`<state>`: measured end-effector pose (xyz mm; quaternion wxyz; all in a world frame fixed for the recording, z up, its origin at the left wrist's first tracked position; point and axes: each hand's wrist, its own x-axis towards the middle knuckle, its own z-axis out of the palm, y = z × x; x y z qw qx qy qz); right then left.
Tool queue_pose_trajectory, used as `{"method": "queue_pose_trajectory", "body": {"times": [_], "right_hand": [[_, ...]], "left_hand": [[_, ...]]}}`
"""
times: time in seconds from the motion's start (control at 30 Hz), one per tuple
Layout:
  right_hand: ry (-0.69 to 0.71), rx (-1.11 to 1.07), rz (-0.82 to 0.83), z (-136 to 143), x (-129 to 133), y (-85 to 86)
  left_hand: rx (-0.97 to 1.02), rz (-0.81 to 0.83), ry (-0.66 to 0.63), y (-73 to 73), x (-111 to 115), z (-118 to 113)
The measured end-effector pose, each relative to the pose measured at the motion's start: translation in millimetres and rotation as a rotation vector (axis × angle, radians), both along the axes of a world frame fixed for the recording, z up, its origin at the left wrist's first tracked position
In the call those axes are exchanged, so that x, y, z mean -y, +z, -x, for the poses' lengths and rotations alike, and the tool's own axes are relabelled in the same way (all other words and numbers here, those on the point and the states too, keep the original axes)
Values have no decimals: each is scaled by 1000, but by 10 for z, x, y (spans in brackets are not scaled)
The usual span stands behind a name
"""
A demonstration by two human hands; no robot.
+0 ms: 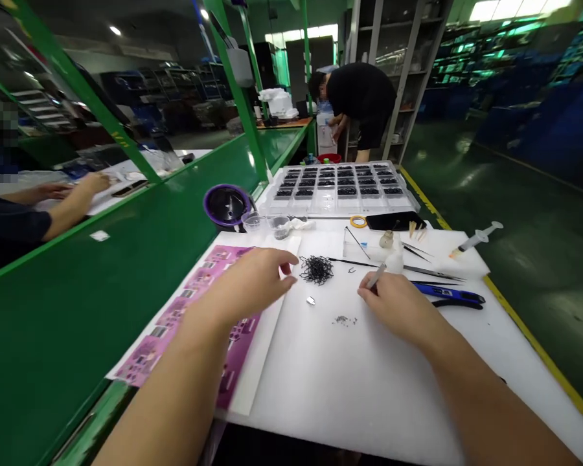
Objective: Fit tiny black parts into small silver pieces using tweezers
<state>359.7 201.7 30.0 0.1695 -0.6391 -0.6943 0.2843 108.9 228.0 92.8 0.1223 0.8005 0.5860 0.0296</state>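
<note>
My left hand (253,279) is just left of a pile of small bent black pieces (317,270), thumb and fingers apart with nothing seen between them. On the right, my right hand (397,303) pinches a slim grey tool (376,276); its tip is hidden, so I cannot tell its kind. One loose bent black piece (352,270) lies between the pile and this hand. A small shiny metal piece (311,301) rests below the pile. Closer to me, tiny grey bits (342,320) are scattered on the white work surface (320,382).
Behind the pile stands a clear compartment tray (326,204) of black parts. A purple-rimmed bowl (227,206) and clear cups (278,224) are at back left. Tweezers (434,272), a blue-handled tool (449,293), a phone (396,221) and a syringe (476,239) lie right. Two people work nearby.
</note>
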Motion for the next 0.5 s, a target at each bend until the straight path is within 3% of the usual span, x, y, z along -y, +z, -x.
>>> {"method": "queue_pose_trajectory", "body": {"times": [0.17, 0.23, 0.5], "right_hand": [[36, -437, 111, 73, 13, 25], [45, -423, 136, 117, 22, 4], [65, -297, 204, 164, -3, -63]], "left_hand": [[-13, 163, -183, -420, -1, -166], [33, 152, -186, -528, -27, -145], [50, 169, -255, -617, -72, -156]]}}
